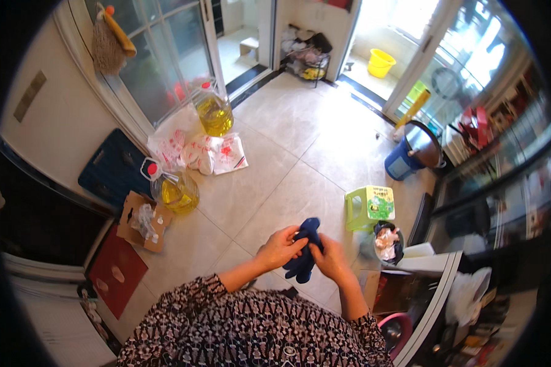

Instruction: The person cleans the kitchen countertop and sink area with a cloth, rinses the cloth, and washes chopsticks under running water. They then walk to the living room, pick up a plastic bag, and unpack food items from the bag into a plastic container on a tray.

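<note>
A dark blue bundle of soft cloth (301, 266), with rounded finger-like ends, hangs in front of my body; whether it is gloves or socks I cannot tell. My left hand (280, 248) grips its upper left side, fingers bent over the fabric. On the other side, my right hand (331, 259) holds its edge with the thumb against it. One rounded end sticks up above both hands, and more ends droop below them. Part of the cloth is hidden behind my fingers. Beneath is a tiled floor (266, 202).
To the left stand two big oil bottles (179, 192) (215, 114), plastic bags (199, 153) and an opened cardboard box (144, 222). On the right are a green plastic stool (380, 202), a filled waste bin (388, 247) and a blue bucket (400, 163). Glass sliding doors (165, 55) stand beyond.
</note>
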`<state>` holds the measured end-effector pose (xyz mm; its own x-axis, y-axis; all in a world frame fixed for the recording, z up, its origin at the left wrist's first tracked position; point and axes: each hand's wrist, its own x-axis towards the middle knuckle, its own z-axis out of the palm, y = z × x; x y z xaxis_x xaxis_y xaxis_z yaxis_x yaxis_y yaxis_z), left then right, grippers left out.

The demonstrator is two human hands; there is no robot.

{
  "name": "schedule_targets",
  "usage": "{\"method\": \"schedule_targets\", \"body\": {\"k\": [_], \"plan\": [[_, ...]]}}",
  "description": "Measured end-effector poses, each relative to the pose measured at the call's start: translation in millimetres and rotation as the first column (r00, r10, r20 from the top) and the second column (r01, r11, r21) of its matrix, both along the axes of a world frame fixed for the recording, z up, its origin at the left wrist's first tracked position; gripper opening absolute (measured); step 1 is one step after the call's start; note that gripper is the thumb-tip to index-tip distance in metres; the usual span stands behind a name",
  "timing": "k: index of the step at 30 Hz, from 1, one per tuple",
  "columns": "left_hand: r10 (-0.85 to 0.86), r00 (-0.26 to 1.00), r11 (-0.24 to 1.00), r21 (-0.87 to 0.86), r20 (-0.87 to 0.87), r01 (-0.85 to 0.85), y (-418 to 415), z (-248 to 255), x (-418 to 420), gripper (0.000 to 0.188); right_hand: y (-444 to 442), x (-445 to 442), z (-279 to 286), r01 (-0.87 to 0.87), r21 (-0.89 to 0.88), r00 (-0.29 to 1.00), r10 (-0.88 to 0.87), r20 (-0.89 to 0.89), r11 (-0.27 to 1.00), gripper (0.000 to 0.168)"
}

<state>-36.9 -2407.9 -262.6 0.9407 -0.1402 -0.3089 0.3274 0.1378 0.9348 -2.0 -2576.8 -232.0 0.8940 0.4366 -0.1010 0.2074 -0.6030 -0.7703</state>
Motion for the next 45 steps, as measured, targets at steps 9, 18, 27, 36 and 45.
{"method": "schedule_targets", "body": {"k": [9,18,27,36,45], "plan": [[0.066,0.998,0.993,0.094,0.004,-0.066,99.5,4.5,198.5,0.045,38.7,219.0,14.7,0.186,0.062,0.981,-0.181,-0.067,0.981,0.015],[0.218,0.973,0.954,0.225,-0.069,-0.198,203.2,-29.4,431.0,0.044,108.0,489.6,-31.4,0.204,0.179,0.959,-0.161,-0.232,0.962,0.016],[0.39,0.921,0.882,0.297,-0.023,-0.366,293.2,-11.4,620.4,0.036,306.9,730.2,12.9,-0.199,0.227,0.943,0.249,-0.221,0.953,0.015],[0.572,0.81,0.744,0.333,0.129,-0.579,412.9,-43.8,819.3,0.035,437.0,913.3,2.5,-0.286,0.202,0.881,0.34,-0.329,0.937,0.017],[0.821,0.57,0.511,0.412,0.025,-0.754,480.1,-62.8,939.2,0.035,560.5,1079.9,-37.6,-0.6,0.162,0.682,0.607,-0.409,0.783,0.018]]}}
